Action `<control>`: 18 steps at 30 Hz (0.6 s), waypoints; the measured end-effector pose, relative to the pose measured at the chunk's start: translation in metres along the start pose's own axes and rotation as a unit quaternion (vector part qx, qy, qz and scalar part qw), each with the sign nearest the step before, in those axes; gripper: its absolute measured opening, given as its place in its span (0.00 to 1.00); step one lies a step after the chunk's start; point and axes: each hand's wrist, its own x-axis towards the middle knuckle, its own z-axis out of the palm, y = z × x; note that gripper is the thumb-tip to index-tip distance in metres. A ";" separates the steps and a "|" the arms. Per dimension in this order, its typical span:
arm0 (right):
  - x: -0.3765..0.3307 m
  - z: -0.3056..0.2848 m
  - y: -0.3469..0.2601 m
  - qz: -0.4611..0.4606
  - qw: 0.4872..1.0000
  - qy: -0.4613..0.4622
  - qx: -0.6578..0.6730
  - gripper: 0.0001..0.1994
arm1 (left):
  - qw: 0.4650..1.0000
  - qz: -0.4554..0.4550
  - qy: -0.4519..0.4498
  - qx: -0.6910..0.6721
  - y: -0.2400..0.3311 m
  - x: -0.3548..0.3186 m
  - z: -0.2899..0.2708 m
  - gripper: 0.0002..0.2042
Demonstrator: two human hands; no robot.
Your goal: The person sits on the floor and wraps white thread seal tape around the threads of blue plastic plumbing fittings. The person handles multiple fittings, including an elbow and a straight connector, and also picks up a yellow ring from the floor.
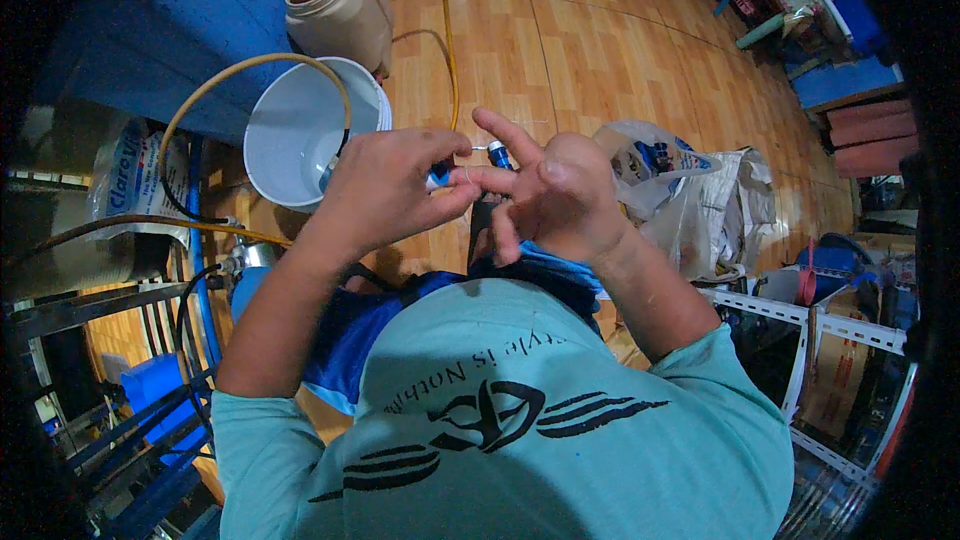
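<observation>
My left hand reaches in from the left with its fingers curled in a pinch at an outstretched finger of my right hand. A thin pale strand seems to show there, too fine to name. My right hand is turned partly palm up, its fingers spread apart and holding nothing that I can see. Between the hands, just beyond the touching fingers, shows a small blue cylinder with a white top. Whether it stands on the floor or rests on something is hidden. A bit of blue and white shows behind my left fingers.
A white bucket with a hose in it stands at the left, below a beige jerrycan holding a yellowish hose. Clear plastic bags and a white sack lie right. A metal shelf stands near my right elbow.
</observation>
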 end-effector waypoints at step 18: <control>-0.003 -0.005 0.022 -0.032 0.998 0.018 0.056 0.42 | 0.991 -0.033 -0.007 -0.126 -0.007 -0.012 0.031 0.12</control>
